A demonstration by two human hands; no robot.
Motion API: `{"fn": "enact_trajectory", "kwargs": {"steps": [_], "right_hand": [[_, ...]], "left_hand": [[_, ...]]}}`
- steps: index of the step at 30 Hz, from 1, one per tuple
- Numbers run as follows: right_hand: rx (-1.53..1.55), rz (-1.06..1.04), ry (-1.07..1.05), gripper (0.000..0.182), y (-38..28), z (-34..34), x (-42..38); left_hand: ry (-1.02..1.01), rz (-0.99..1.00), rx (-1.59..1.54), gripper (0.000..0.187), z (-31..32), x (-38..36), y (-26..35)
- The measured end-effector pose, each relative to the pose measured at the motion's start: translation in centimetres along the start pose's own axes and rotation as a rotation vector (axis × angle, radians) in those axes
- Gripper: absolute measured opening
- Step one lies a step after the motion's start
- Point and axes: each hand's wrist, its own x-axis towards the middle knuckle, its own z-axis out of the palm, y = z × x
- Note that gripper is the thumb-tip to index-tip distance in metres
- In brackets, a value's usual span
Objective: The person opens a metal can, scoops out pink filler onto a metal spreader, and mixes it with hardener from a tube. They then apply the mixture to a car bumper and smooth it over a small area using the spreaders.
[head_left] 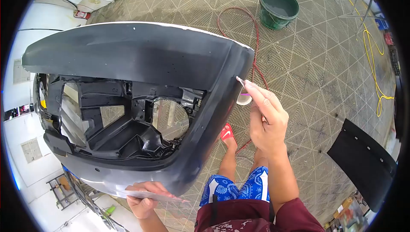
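nearest me, at six o'clock, my left hand [143, 200] pinches a flat scraper blade [149, 195] under the black bumper [141, 57]. at three o'clock my right hand [267, 118] pinches a small blade [240, 79] at the bumper's edge; i judge edge-scraping underway, needing steady pressure next.

Matt black plastic bumper [141, 57], dusty, scuffed.

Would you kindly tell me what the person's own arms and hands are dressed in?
Both are bare: the left hand and right hand wear no gloves, rings or watch that I can see. The forearms are uncovered; only a dark red sleeve shows at the right upper arm.
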Motion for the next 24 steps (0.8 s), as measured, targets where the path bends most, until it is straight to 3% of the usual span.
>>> {"fn": "enact_trajectory", "kwargs": {"steps": [7, 24], "right_hand": [[-0.082, -0.043, 0.036, 0.055, -0.2, 0.8, 0.2], [-0.103, -0.054, 0.09, 0.053, -0.2, 2.0, -0.1]], "left_hand": [[-0.147, 0.014, 0.007, 0.035, -1.4, 0.8, -0.1], [-0.141, 0.023, 0.035, 0.034, -2.7, 0.8, -0.5]]}}
